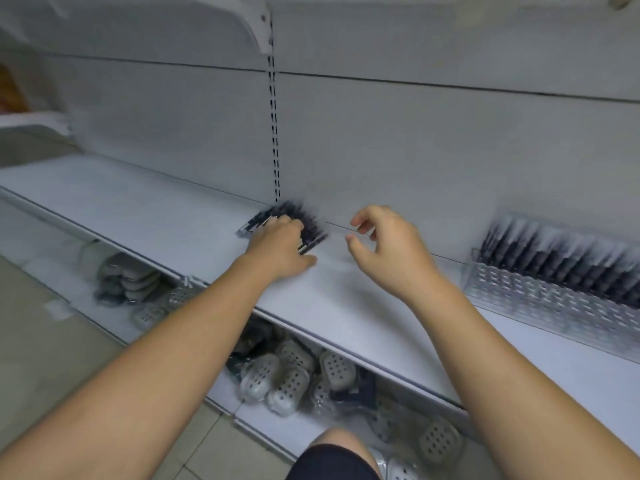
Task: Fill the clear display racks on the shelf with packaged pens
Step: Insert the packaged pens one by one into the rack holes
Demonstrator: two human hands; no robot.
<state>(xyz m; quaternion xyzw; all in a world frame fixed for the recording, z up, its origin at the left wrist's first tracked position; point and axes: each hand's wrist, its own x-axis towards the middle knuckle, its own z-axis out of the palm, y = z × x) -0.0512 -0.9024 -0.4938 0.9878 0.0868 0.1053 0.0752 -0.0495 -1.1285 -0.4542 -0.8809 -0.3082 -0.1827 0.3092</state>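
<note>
While blurred, packaged pens point(313, 227) look dark | fanned under left hand point(277, 245)

A slotted upright point(274, 133) divides the pale grey back panels point(415, 140) of a shop fixture. A white shelf point(138, 209) runs along its foot. At its top, a white bracket point(258, 29) carries an upper shelf point(156, 22). Below and left of the upright, beige floor tiles point(48, 358) show beside a lower shelf point(263, 427). The light is flat and even, and the view is slightly blurred.
</note>
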